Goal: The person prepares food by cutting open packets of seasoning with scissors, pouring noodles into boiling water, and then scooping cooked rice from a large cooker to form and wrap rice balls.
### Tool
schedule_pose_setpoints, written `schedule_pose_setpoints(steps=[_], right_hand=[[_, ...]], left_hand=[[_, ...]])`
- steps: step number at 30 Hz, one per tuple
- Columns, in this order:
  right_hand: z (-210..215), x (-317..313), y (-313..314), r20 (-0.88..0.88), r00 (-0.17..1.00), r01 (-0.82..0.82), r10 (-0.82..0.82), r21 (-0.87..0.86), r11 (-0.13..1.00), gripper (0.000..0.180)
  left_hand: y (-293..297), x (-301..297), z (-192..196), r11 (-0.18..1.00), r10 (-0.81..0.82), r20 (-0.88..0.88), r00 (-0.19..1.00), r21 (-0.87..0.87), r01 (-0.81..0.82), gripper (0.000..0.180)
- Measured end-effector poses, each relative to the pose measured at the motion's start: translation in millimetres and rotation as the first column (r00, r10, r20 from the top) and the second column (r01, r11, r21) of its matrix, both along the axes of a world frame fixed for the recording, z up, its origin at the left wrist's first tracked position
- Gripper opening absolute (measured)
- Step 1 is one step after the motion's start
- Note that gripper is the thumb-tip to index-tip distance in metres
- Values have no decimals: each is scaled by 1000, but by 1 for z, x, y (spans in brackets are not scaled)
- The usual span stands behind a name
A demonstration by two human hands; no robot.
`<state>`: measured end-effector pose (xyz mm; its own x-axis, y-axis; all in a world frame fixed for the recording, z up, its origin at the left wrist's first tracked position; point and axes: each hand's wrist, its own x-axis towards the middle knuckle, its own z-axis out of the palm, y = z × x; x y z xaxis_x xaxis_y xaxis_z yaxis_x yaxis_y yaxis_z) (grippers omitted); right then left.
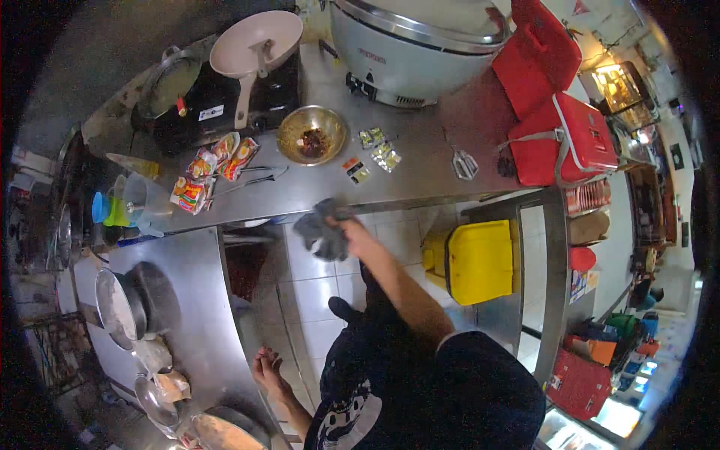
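Observation:
My right hand (346, 226) is closed on a dark grey cloth (321, 231), held out over the floor just in front of the steel counter's edge. Near the side counter on the left, my left hand (268, 369) hangs low with its fingers loosely apart and nothing in them. Beyond the cloth, a steel mixing bowl (289, 146) on the counter (420, 165) holds a dark red-brown mixture. To its right lie small green-and-silver sachets (384, 156) and a black-and-orange packet (356, 170). Several red-and-orange food packets (196, 193) lie left of the bowl, next to metal tongs (251, 180).
Behind the bowl, a light pink frying pan (255, 45) sits on a black stove (277, 90). A large rice cooker (405, 64) and an open red insulated bag (589, 142) stand farther right. A yellow bin (481, 262) is below. Pans (120, 307) rest on the left counter.

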<state>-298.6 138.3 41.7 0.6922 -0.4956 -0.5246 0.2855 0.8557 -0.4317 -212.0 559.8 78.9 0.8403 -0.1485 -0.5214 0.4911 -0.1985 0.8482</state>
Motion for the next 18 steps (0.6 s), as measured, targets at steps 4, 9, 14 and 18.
schedule_pose_setpoints(steps=[4, 9, 14, 18], right_hand=[[57, -93, -105, -274, 953, 64, -127, -227, 972, 29], [-41, -276, -274, -471, 673, -360, -570, -882, 303, 34], [-39, -365, -413, -164, 900, 298, -403, -442, 846, 38], [-87, -368, -431, -538, -370, -800, -758, -230, 554, 73]], left_hand=[[-45, -9, -9, 999, 2, -20, 1000, -37, -3, 20], [-107, -4, -11, 997, -55, -33, 998, -63, 53, 21], [-154, -3, 13, 998, -69, -12, 998, -8, 69, 22], [-146, 2, 3, 999, -26, 4, 1000, 46, 26, 33]])
